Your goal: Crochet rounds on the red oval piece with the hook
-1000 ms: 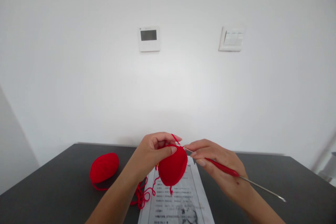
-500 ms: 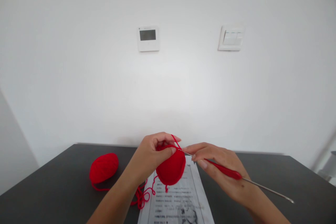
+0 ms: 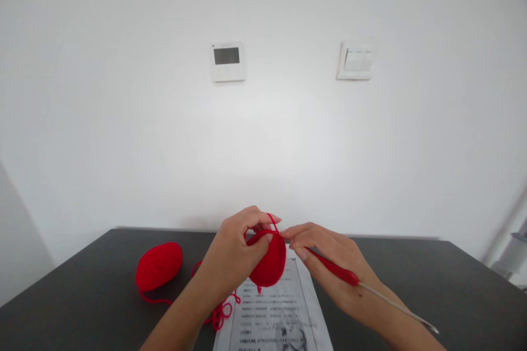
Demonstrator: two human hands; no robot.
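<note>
My left hand [image 3: 242,241] pinches a round red crochet piece [image 3: 272,263] by its upper edge, thumb in front. A strand of red yarn [image 3: 272,221] runs over its raised index finger down to the piece's top edge. In my right hand [image 3: 329,263] is a crochet hook [image 3: 335,269] with a red handle and a metal shaft end pointing back along the forearm. The hook's working tip meets the top right edge of the piece, mostly covered by the fingers. A short red tail hangs from the bottom of the piece.
A red yarn ball [image 3: 159,266] sits on the dark table [image 3: 94,285] at left. Loose yarn loops [image 3: 222,313] lie beside a printed sheet [image 3: 272,318] beneath my hands. On the white wall are a thermostat [image 3: 228,62] and a light switch [image 3: 356,60].
The crochet hook's tip has drawn closer to the piece's edge, and its rear end has swung lower and leftward. The piece is turned slightly. The whole view has shifted a little.
</note>
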